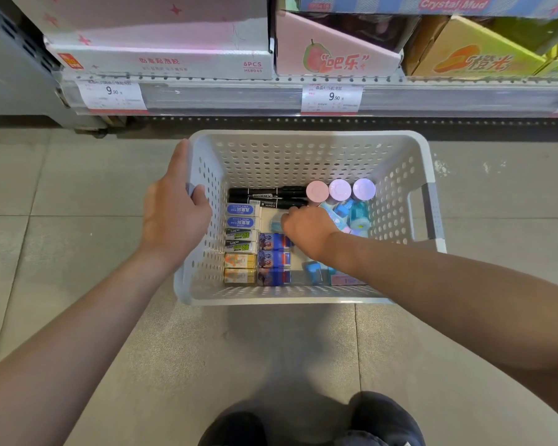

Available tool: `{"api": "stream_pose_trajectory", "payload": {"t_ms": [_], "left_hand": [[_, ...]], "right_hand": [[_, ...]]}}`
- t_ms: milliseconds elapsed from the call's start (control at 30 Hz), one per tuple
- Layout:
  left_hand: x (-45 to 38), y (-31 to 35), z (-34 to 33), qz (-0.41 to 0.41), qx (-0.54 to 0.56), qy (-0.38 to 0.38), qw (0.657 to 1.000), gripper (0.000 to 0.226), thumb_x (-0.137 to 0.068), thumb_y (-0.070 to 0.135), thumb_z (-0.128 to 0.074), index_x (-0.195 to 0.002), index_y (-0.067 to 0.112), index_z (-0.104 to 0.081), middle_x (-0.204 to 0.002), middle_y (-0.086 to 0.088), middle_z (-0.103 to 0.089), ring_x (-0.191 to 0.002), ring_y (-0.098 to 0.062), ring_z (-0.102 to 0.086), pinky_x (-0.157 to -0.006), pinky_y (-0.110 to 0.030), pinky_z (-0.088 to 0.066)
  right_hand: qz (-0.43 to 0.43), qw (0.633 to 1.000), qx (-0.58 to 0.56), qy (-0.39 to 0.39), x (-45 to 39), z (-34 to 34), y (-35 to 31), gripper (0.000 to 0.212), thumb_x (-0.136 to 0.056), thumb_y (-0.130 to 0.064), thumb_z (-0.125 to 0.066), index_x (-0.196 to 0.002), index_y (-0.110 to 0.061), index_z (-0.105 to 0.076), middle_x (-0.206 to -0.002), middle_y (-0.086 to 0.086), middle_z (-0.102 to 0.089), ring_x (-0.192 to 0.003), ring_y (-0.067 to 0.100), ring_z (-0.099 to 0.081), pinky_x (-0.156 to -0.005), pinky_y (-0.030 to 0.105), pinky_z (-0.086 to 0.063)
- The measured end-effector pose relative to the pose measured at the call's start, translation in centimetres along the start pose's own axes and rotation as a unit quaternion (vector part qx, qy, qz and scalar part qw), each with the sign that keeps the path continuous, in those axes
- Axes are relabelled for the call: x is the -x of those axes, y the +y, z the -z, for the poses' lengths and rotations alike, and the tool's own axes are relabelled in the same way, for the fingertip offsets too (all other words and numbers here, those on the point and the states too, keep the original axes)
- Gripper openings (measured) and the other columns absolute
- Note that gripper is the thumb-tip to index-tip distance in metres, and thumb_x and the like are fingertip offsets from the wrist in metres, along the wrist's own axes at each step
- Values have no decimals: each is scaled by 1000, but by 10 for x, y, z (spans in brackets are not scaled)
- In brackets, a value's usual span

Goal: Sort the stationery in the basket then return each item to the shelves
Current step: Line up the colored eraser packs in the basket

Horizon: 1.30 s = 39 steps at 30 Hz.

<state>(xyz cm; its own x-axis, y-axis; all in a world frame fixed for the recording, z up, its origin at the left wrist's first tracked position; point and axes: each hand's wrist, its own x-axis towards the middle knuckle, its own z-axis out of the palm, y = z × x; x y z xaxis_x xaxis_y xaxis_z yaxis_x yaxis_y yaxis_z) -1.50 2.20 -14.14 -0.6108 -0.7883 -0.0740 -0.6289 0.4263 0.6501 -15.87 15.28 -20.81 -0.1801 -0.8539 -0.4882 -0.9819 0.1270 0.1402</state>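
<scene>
Two hands are at work over one white perforated basket (203, 294) that sits on the tiled floor (62, 194), with the store shelf (271, 98) of boxed goods just beyond it at 12 o'clock. Taken from largest to smallest: the basket itself is steadied by the left hand (174, 217), whose fingers curl over the rim at 9 o'clock, thumb hooked inside by the handle slot; that hold looks firm and should stay put so the basket does not skid while the other hand digs. Inside, the stationery already lies in groups: boxed erasers (240, 243) stacked in a column along the 9 o'clock wall, three black markers (266, 196) lying side by side at 11 o'clock, three round pastel caps (340, 189) in a row at 1 o'clock, blue-and-red packs (274, 259) near the centre, and blue tape-like items (356, 214) at 3 o'clock. The right hand (306, 230) reaches into the middle, fingers bent down toward a small pale blue item (275, 225) just beside the marker tips; whether it is actually pinching it I cannot tell, since the fingertips are hidden. To do this step well, I would lift that small piece straight up, clear of the markers, and set it with its like at 3 o'clock without toppling the upright caps.
</scene>
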Motion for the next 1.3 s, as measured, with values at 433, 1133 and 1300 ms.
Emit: {"api": "stream_pose_trajectory", "payload": {"t_ms": [433, 1133, 1300], "left_hand": [[-1, -2, 1, -10, -3, -9, 1000, 63, -95, 8, -47, -151, 21, -20, -76, -22, -55, -54, -25, -50, -53, -49, -51], [0, -1, 0, -8, 11, -13, 1000, 64, -96, 5, -46, -151, 23, -19, -70, -19, -49, -52, -18, -43, -51, -46, -50], [0, 0, 1, 5, 14, -12, 1000, 64, -95, 5, -46, -151, 24, -19, -74, -22, -51, -53, -20, -44, -54, -49, -51]], "right_hand": [[135, 970, -197, -52, 36, 0, 3, 26, -95, -15, -44, -121, -10, -46, -105, 15, -61, -94, 28, -58, -76, 35, -46], [69, 951, -256, -158, 30, -10, 27, 34, -98, -5, -39, -124, -10, -59, -123, 12, -57, -111, 26, -55, -95, 32, -44], [12, 936, -332, -115, 14, -15, 16, 25, -94, -10, -53, -117, -5, -59, -126, 11, -58, -116, 25, -53, -96, 30, -42]]}}
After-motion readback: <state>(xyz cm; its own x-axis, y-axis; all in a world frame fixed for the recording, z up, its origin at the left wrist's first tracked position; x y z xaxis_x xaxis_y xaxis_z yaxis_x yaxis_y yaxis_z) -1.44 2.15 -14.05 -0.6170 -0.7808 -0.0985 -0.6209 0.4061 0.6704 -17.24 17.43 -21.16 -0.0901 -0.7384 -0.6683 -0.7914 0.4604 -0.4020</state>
